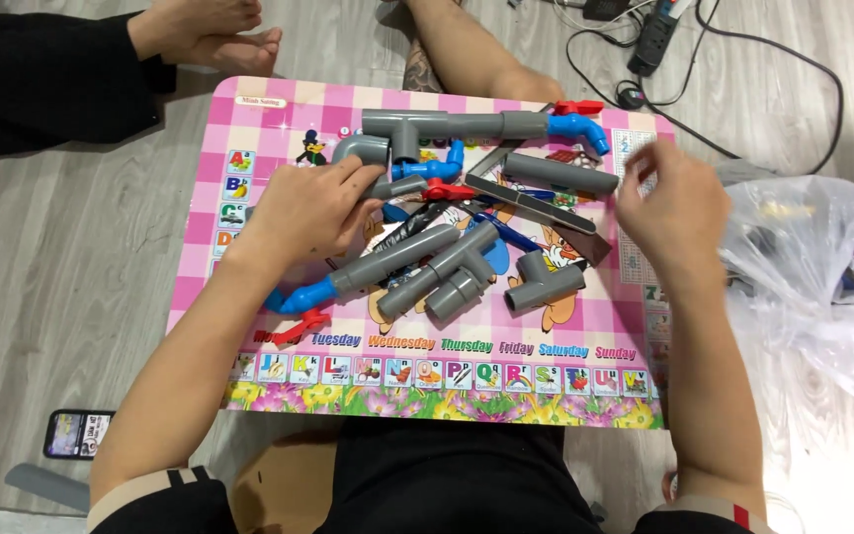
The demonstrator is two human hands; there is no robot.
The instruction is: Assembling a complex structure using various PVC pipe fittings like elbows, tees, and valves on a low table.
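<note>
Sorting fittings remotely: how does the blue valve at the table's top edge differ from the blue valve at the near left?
The top valve sits at the far right end of a grey tee run, red handle above it. The near valve caps a slanted grey pipe, red handle below, close to the left hand. Both are blue with red handles.

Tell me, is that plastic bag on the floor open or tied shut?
Open: the clear plastic bag lies slack beside the pink table, its mouth spread wide, dark items showing inside.

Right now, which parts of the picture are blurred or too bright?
Head view: the right hand is motion-blurred; the left hand and the grey pipes are sharp; the plastic bag and the floor beside it are overexposed by strong light.
</note>
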